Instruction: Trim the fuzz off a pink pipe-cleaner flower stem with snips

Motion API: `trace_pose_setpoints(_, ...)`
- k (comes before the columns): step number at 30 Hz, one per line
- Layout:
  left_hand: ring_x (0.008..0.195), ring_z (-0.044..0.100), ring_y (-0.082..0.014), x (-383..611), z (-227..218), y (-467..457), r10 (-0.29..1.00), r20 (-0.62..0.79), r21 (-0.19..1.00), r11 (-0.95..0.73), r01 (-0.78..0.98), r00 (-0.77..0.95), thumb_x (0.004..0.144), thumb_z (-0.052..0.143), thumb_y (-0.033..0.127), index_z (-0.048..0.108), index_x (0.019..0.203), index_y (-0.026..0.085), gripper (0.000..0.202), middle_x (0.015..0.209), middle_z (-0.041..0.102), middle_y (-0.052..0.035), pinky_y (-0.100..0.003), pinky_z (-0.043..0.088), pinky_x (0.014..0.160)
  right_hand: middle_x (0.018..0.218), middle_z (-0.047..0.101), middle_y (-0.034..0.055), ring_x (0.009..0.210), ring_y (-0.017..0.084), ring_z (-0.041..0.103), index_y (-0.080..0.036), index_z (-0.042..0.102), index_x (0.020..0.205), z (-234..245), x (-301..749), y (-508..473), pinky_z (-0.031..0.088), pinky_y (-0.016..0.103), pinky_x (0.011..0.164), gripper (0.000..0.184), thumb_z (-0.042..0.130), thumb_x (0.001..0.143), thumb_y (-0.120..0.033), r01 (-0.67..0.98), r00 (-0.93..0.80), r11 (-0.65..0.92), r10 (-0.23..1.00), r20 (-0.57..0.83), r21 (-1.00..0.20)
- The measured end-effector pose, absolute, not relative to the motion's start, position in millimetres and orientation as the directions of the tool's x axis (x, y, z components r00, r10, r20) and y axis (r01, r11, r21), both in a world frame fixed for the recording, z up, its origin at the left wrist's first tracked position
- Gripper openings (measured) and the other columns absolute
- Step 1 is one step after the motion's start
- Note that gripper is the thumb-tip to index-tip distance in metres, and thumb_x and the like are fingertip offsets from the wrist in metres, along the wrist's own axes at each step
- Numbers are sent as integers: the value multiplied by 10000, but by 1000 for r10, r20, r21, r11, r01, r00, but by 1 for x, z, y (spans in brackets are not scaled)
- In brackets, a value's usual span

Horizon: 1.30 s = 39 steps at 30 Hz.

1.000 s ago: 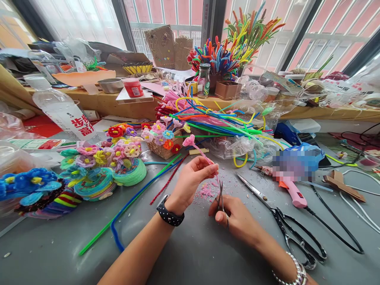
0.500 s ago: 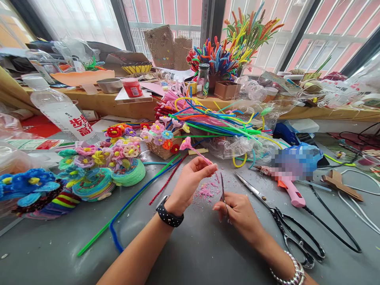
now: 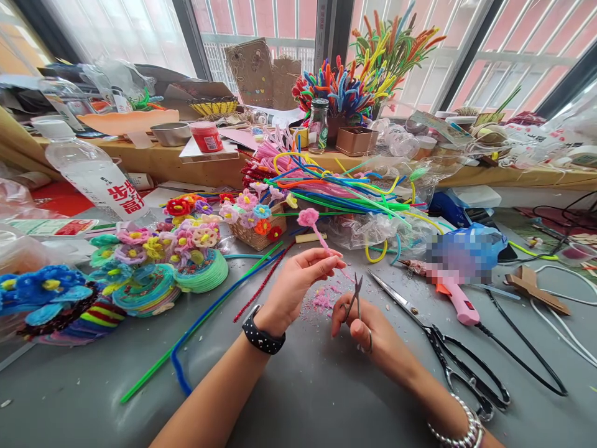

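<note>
My left hand (image 3: 293, 286), with a black watch on its wrist, pinches the stem of a pink pipe-cleaner flower (image 3: 310, 218) whose fuzzy head points up and away. My right hand (image 3: 370, 336) grips small scissors (image 3: 355, 297) with the blades slightly parted, their tips just below the pink stem. Pink fluff trimmings (image 3: 324, 300) lie on the grey table (image 3: 298, 398) between both hands.
Large black-handled scissors (image 3: 448, 348) and a pink glue gun (image 3: 454, 297) lie to the right. Green, blue and red pipe cleaners (image 3: 209, 323) stretch to the left. Finished flowers and coils (image 3: 153, 261), a small basket (image 3: 259, 231), a water bottle (image 3: 96, 177) and a pipe-cleaner pile (image 3: 336, 186) crowd the back.
The small scissors' blades have parted. My left hand turned the flower, so its head now stands higher and more to the right.
</note>
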<state>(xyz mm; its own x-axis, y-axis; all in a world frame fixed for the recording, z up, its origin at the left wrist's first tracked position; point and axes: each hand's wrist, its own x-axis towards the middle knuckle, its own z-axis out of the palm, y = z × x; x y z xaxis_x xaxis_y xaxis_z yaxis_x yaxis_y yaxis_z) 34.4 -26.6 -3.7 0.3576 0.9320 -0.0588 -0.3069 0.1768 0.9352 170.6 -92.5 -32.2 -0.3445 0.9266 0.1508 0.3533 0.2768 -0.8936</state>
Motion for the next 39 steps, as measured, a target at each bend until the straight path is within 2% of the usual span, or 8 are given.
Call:
trace_pose_setpoints(4, 668, 532, -108, 34, -3, -27, 928, -51, 955, 153, -253, 369, 663, 640, 249, 664, 772, 162, 142, 719, 658, -27, -218, 367, 628, 694, 507, 37, 652, 155, 471, -155, 557, 586, -32, 170, -92, 376, 265, 605, 737, 116, 689, -736, 366, -421, 300, 898, 131, -881)
trace_pose_setpoints(13, 676, 491, -111, 33, -2, -28, 903, -63, 970, 155, -186, 426, 700, 596, 291, 688, 777, 182, 163, 718, 633, -18, -223, 346, 653, 605, 505, 30, 595, 142, 475, -150, 561, 528, -36, 170, -93, 372, 259, 581, 737, 156, 680, -747, 372, -442, 289, 891, 105, -882)
trace_pose_setpoints(21, 781, 479, -119, 33, -3, -29, 889, -88, 965, 187, -182, 449, 712, 581, 286, 666, 720, 209, 116, 808, 614, 2, -223, 337, 726, 606, 520, 37, 599, 146, 470, -143, 557, 529, -39, 169, -92, 353, 261, 575, 722, 176, 695, -734, 485, -388, 254, 920, 54, -837)
trace_pose_setpoints(28, 800, 488, -134, 34, -3, -30, 885, -95, 977, 171, -129, 455, 711, 580, 303, 661, 725, 205, 129, 819, 624, -6, -224, 334, 714, 586, 526, 35, 559, 133, 457, -136, 551, 530, -39, 167, -91, 320, 243, 516, 712, 220, 670, -750, 509, -379, 235, 925, 29, -828)
trace_pose_setpoints(39, 793, 463, -130, 34, -3, -29, 906, -80, 983, 140, -116, 415, 716, 574, 311, 654, 741, 196, 143, 818, 610, -6, -229, 321, 714, 413, 490, 13, 438, 96, 460, -150, 580, 370, -40, 167, -91, 343, 217, 491, 686, 325, 691, -701, 518, -241, 195, 967, 77, -833)
